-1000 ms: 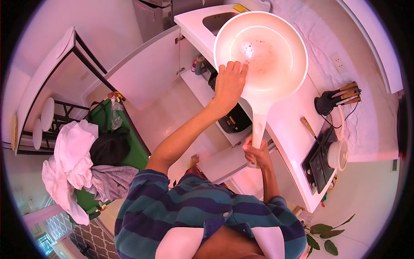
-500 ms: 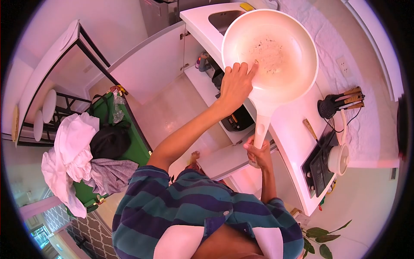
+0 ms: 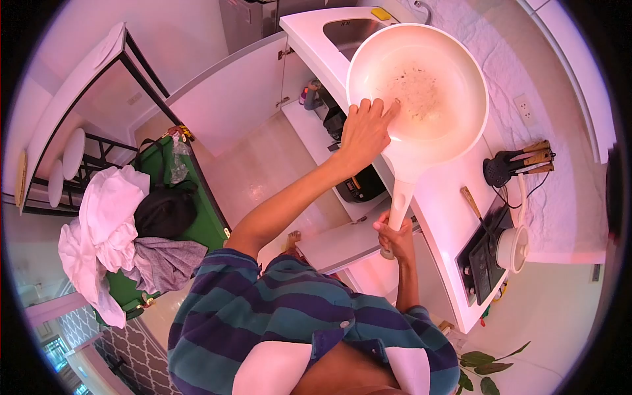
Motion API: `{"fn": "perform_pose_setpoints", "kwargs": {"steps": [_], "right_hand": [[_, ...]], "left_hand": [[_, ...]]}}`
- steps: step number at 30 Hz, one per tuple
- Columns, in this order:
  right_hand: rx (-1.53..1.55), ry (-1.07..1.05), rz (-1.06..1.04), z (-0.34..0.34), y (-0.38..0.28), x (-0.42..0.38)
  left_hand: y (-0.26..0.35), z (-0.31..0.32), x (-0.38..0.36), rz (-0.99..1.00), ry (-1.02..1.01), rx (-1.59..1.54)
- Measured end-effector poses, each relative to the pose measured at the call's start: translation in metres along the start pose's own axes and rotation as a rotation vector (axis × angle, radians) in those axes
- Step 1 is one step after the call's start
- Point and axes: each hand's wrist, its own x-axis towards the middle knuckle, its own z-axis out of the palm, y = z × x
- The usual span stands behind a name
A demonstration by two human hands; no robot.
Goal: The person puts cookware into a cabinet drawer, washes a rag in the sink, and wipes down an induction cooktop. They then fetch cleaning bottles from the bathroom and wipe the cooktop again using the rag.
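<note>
A white frying pan (image 3: 454, 99) is held up over the counter, its inner face showing, with brownish marks at its middle. My right hand (image 3: 396, 237) is wrapped round the pan's pale handle. Over the pan's left edge, my left hand (image 3: 366, 131) has its index finger stretched toward the marks, while the other fingers are bent. Whether that fingertip touches the surface cannot be made out. Nothing shows in the left hand.
Behind the pan lie the white counter (image 3: 438, 210) and a sink (image 3: 349, 36). Black utensils (image 3: 520, 161), a small pot (image 3: 512, 249) and a hob (image 3: 484, 263) are at right. A cabinet door (image 3: 230, 92) stands open. Clothes (image 3: 112, 217) lie on a green table (image 3: 201, 217).
The pan has shifted slightly right and down in the view. My left index finger has moved slightly with it. My right hand still grips the handle.
</note>
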Motion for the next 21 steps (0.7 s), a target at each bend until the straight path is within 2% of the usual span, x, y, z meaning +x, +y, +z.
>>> {"fn": "perform_pose_setpoints", "kwargs": {"steps": [11, 14, 18, 21], "right_hand": [[-0.129, 0.075, -0.022, 0.000, -0.004, 0.004], [-0.084, 0.084, -0.042, 0.002, -0.014, 0.011], [-0.098, 0.075, -0.050, 0.004, -0.020, 0.015], [-0.029, -0.011, -0.046, 0.009, -0.023, 0.025]], "left_hand": [[-0.010, 0.003, -0.003, 0.019, -0.012, -0.059], [-0.013, -0.004, -0.009, -0.088, 0.019, -0.162], [-0.019, -0.014, -0.021, -0.169, 0.299, -0.203], [-0.022, 0.001, -0.039, -0.453, 0.378, -0.539]]}}
